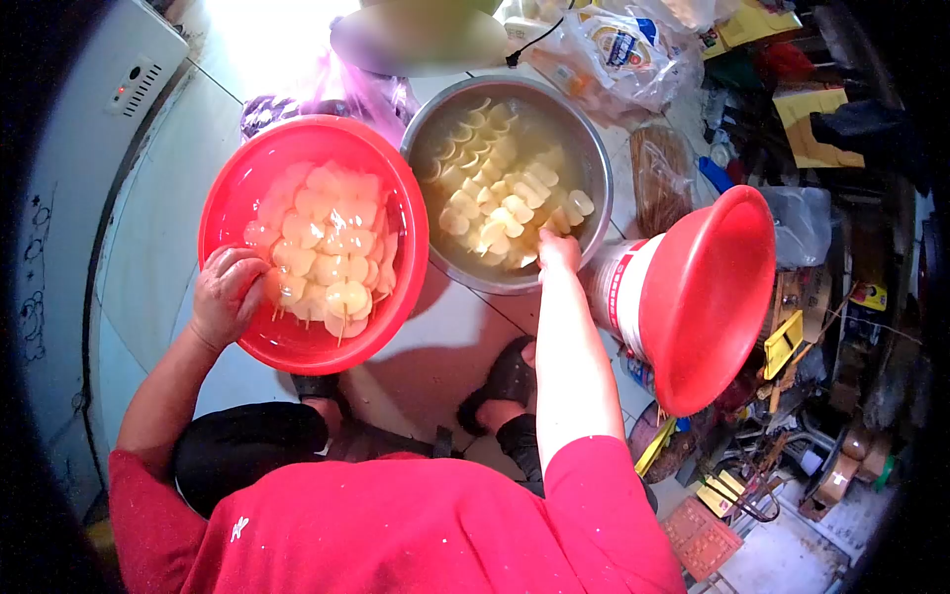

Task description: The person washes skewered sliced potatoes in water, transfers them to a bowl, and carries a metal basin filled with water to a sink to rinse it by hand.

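Note:
In the head view, a red plastic basin (412,287) at left holds water and a pile of skewered, pale yellow potato slices (327,243). My left hand (233,292) is over its near-left rim, fingers curled together beside the slices; what they pinch is hidden. To the right stands a steel basin (606,188) of cloudy water with more skewered potato slices (495,188). My right hand (558,251) dips in at its near-right side, fingers closed at the end of a potato skewer (564,214). The fingertips are partly under water.
An empty red basin (708,297) lies tilted on a white bucket (618,292) at right. A bundle of bamboo skewers (661,178) and plastic bags (623,49) lie beyond. A white appliance (59,198) stands at left. My feet rest on the tiled floor (416,396).

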Demonstrator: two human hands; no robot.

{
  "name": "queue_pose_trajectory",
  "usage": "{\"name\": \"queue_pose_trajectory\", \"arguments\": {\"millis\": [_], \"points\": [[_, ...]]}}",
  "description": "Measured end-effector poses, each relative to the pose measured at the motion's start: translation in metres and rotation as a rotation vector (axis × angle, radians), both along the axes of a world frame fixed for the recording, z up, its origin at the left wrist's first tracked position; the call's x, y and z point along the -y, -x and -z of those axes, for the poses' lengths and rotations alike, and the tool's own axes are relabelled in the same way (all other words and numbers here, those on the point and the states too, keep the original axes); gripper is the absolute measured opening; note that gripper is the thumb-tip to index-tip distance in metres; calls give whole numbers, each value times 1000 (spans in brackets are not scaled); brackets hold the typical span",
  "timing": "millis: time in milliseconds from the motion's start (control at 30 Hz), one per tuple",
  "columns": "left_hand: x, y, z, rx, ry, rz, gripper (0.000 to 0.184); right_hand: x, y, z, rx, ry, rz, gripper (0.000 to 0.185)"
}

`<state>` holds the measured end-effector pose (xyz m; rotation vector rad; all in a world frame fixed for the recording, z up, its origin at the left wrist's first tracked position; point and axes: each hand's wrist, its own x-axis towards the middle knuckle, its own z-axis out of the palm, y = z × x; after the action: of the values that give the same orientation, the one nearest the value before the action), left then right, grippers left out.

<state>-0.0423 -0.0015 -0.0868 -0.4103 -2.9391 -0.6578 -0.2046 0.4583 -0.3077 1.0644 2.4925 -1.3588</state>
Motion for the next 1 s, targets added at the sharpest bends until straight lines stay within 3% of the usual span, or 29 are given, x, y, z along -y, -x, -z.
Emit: {"name": "queue_pose_trajectory", "arguments": {"millis": [233, 333, 400, 500, 567, 667, 767, 800, 900, 933, 1000], "points": [[1, -5, 3, 42, -58, -91, 14, 12, -1, -3, -154, 105, 135, 23], [1, -5, 0, 56, -73, -98, 13, 13, -8, -42, -43, 219, 68, 32], [0, -5, 0, 55, -82, -96, 13, 18, -15, -69, -64, 368, 216, 43], [1, -5, 3, 24, -93, -91, 12, -2, -20, -63, -95, 443, 92, 50], [0, -5, 2, 8, -75, -98, 12, 16, -25, -94, -94, 429, 134, 49], [0, -7, 2, 39, -84, -119, 12, 30, -18, -87, -147, 553, 142, 52], [0, -6, 3, 52, -66, -124, 12, 63, -12, -85, -155, 462, 149, 48], [1, -6, 4, 52, -61, -125, 12, 59, -8, -58, -127, 362, 85, 47], [1, -5, 5, 44, -64, -124, 12, 68, -10, -46, -98, 3, -32, 39], [1, -5, 5, 41, -57, -118, 12, 67, -10, -47, -96, 4, -31, 39], [1, -5, 7, 40, -49, -110, 12, 62, -11, -48, -82, -343, -270, 35]]}}
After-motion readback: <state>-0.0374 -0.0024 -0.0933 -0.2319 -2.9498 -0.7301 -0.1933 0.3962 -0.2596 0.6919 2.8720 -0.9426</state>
